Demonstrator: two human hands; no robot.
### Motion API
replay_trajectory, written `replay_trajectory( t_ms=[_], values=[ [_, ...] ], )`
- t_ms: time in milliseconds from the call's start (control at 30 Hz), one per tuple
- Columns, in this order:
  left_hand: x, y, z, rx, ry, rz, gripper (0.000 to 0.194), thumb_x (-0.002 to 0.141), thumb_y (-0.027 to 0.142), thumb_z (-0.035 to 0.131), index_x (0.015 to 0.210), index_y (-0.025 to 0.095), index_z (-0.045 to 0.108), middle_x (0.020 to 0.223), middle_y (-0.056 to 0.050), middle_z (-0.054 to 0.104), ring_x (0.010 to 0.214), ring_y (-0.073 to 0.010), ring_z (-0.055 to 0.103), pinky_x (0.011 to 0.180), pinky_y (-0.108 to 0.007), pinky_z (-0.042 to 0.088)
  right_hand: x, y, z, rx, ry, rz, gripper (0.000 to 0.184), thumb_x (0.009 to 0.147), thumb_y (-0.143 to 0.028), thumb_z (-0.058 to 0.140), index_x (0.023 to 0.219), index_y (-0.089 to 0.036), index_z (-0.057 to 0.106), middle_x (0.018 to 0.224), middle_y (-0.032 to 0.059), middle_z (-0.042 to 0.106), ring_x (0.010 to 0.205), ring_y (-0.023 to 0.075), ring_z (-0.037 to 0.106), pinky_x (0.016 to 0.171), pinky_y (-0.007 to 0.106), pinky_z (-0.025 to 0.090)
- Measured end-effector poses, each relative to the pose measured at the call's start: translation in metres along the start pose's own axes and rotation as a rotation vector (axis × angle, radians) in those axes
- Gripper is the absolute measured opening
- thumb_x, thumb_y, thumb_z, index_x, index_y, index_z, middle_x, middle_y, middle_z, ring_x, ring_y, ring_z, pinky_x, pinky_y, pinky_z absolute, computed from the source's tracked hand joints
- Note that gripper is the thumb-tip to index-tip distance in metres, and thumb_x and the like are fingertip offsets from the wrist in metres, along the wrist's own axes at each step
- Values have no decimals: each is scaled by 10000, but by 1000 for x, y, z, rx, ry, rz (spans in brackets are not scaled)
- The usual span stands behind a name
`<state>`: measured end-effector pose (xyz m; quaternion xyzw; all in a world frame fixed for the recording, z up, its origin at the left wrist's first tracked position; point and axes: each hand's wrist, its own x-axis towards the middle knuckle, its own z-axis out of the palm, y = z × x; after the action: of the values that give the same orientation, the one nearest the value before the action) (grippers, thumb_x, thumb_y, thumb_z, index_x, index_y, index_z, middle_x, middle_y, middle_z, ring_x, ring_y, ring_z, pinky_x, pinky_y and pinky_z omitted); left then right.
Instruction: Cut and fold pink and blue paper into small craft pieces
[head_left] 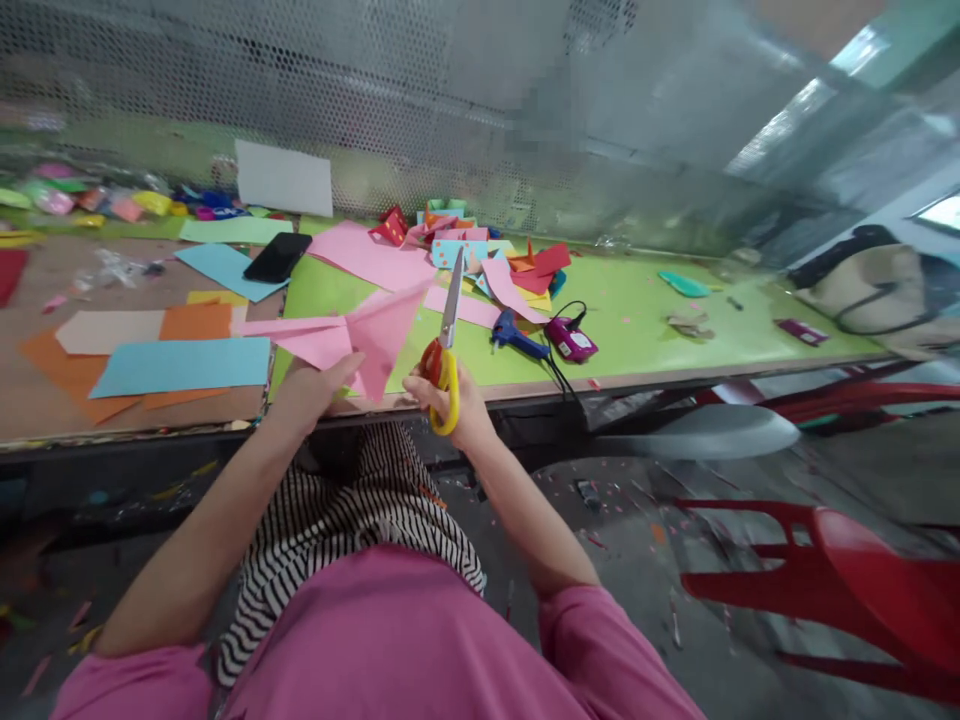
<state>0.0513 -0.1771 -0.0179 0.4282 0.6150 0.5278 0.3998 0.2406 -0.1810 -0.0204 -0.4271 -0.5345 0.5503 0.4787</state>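
Observation:
Near the table's front edge, my left hand [321, 385] is closed on a folded sheet of pink paper [384, 335], which opens out to the right in a pointed flap. A pair of scissors [442, 372] with yellow and red handles is in my right hand [463, 405]. Its blades look closed and point up and away from me, a little right of the pink paper and apart from it. More pink paper [371, 257] lies flat on the green cover just beyond both hands.
Left lie blue paper [184, 367], orange sheets [52, 360] and a black phone [277, 258]. A blue glue gun [517, 335] and purple corded box [572, 338] sit right of the scissors, before coloured paper pieces [459, 252]. A red chair [847, 575] stands at right.

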Motion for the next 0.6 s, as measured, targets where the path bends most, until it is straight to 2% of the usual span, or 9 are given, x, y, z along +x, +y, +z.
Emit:
replay_trajectory(
  t_ms=[100,167,200,267,333,367,467,600],
  values=[
    [-16,3,4,11,-52,60,214,610,347,823,766,230,733,858,-58,793,910,-287,731,821,-333,575,1,-5,8,-26,131,-97,553,587,-449,890,843,-240,447,749,-81,564,591,83,500,548,241,425],
    [-22,3,5,-169,-60,55,256,585,341,853,771,213,733,876,-62,796,906,-272,737,833,-331,595,4,-8,7,-51,178,-145,491,641,-432,860,820,-240,445,681,-94,528,571,87,494,549,247,413],
    [-25,1,5,-287,-83,26,290,572,353,869,774,200,728,856,-64,792,863,-261,740,802,-333,612,6,-10,5,-56,188,-156,462,664,-425,842,809,-240,444,651,-98,516,554,89,492,541,250,402],
    [-27,-3,3,-481,-200,-57,347,574,392,891,782,172,721,781,-60,773,737,-229,733,706,-334,638,8,-12,3,-51,173,-163,417,695,-414,810,779,-241,440,600,-103,502,517,90,484,523,256,381],
    [-27,-6,-1,-574,-318,-141,364,577,408,910,741,152,711,675,-38,734,604,-182,697,611,-309,642,9,-15,1,-40,128,-167,383,715,-390,785,747,-241,434,560,-106,493,495,88,474,517,256,368],
    [-27,-7,-4,-599,-337,-179,366,571,403,922,705,145,700,626,-22,708,554,-156,672,576,-287,639,9,-16,1,-34,109,-170,368,725,-374,776,737,-239,434,547,-108,490,490,85,469,517,254,364],
    [-30,-5,-8,-665,-275,-235,380,530,372,950,655,142,674,573,13,670,500,-115,636,509,-230,624,11,-18,3,12,93,-172,351,725,-342,774,735,-236,440,548,-110,489,486,75,456,512,246,355],
    [-39,0,-6,-647,-284,-224,406,517,307,950,808,145,718,727,-14,748,576,-148,695,506,-233,640,15,-14,9,57,94,-145,347,707,-338,789,763,-231,463,580,-106,504,490,70,459,507,240,358]
  ],
)
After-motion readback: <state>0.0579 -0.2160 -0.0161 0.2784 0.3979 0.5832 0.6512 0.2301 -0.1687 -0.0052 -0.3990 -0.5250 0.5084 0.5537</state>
